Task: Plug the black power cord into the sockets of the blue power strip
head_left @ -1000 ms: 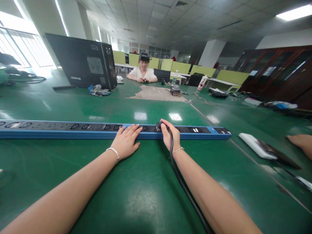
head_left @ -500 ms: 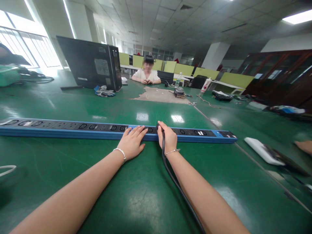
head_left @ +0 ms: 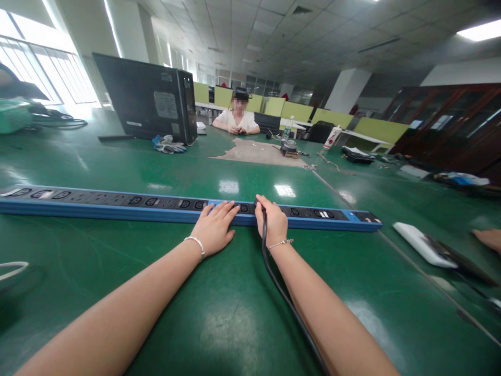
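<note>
Head view, from the left: a white loop (head_left: pixel 25 264) lies on the green bench (head_left: pixel 188 313), well to the left of the left fingers. Beyond those fingers, farther across the bench, stands a black computer case (head_left: pixel 136 99), with a pair of gloves (head_left: pixel 169 144) by its base. A long blue power strip (head_left: pixel 180 212) runs from the left edge to beyond the right fingers; the sockets visible to either side of the fingers have no cord in them.

The left hand (head_left: pixel 216 225) rests flat on the strip, its fingers spread and gripping nothing, seemingly bracing it. Straight beyond the fingers, across the bench, a person (head_left: pixel 235 121) sits with hands together.

Just beside it, the right hand (head_left: pixel 273 222) has its fingers pinched on the plug (head_left: pixel 257 200) of a black cable (head_left: pixel 279 288), which trails back toward the near edge. The plug is at the strip, over the socket row. By judgement, strip and plug are brought together and lined up; the fingers hide whether the plug is fully seated, and they are not yet off it.

To the right of these fingers, past the strip's end, lies a white device (head_left: pixel 422 246); farther right, another person's hand (head_left: pixel 488 239) shows at the edge.
</note>
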A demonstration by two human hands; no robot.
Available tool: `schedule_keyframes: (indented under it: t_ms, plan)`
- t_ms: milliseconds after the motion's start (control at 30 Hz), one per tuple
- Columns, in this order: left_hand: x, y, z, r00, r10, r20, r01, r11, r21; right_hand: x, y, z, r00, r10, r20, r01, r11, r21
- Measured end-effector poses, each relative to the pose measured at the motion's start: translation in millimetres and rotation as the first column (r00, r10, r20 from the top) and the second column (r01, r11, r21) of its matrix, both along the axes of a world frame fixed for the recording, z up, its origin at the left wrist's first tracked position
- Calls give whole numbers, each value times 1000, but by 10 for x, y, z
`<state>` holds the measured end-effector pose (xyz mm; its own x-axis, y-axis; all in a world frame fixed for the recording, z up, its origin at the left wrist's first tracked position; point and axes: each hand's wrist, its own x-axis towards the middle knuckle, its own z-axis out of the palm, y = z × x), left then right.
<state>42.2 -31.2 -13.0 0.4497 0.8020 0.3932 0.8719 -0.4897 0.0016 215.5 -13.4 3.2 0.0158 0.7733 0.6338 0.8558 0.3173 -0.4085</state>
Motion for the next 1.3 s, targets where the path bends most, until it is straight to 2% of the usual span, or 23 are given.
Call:
schedule_keyframes:
  t_ms: [233,467,633,833,933,1067,1167,1300]
  plan:
    - [1,1,0,1000,-1,5,1,1000,-8,-80,7,77,997,-55,-60,52,997,-51]
    - [2,0,4,1000,-1,8,1,1000,-14,-15,10,30,987,-125,-101,113,987,-113]
    - [2,3,3,1000,-5,5,5,1000,-10,-19,-24,-75,998,-6,65,7,1000,-12]
    - [7,1,-17,1000,3,26,-4,1000,4,65,-100,-130,980,48,193,-40,998,-47]
    - [112,1,6,997,23,69,-25,999,21,118,-111,-147,974,79,214,-69,996,-57]
    - [394,36,61,992,-41,115,38,999,31,157,-103,-181,984,95,147,-81,992,-98]
    - [574,98,95,983,-51,174,55,998,-19,162,-92,-207,990,60,127,-42,990,-138]
    - [650,192,176,978,-32,206,42,998,-42,135,-85,-225,986,4,169,23,987,-159]
